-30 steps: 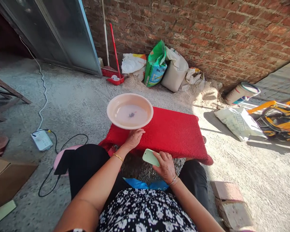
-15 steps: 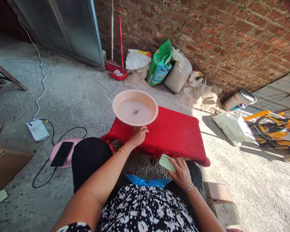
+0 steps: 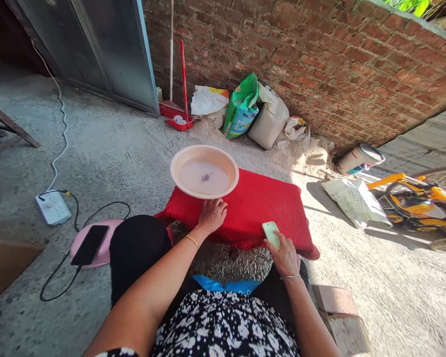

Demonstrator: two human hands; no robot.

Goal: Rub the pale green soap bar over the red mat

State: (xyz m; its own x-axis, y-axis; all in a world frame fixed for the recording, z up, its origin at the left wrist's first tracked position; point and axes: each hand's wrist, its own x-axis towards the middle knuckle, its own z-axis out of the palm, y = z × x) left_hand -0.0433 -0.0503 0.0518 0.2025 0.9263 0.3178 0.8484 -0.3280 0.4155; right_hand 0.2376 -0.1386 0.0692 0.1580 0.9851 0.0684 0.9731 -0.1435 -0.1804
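Observation:
A red fleecy cloth (image 3: 267, 203) covers the low bench before my knees. On its left end sits a peach plastic basin (image 3: 228, 186), holding cloudy liquid with a small dark patch in the middle. My left hand (image 3: 211, 216) lies on the cloth just below the basin's near rim, fingers stretched out and holding nothing. Over the bench's near right edge, my right hand (image 3: 284, 252) grips a flat, pale green piece with rounded corners (image 3: 271, 232). Its exact kind is unclear, and my fingers hide its lower part.
On the left, a black phone (image 3: 90, 245) lies on a pink stool (image 3: 113, 229), near a white power strip (image 3: 53, 207). Sacks (image 3: 241, 109) and a red dustpan (image 3: 179, 124) stand along the brick wall. Bricks (image 3: 336, 300) sit by my right leg.
My right hand has moved forward and up with the pale green piece, which now overlaps the red cloth. My left hand has flattened a little near the basin. The view has tilted slightly upward.

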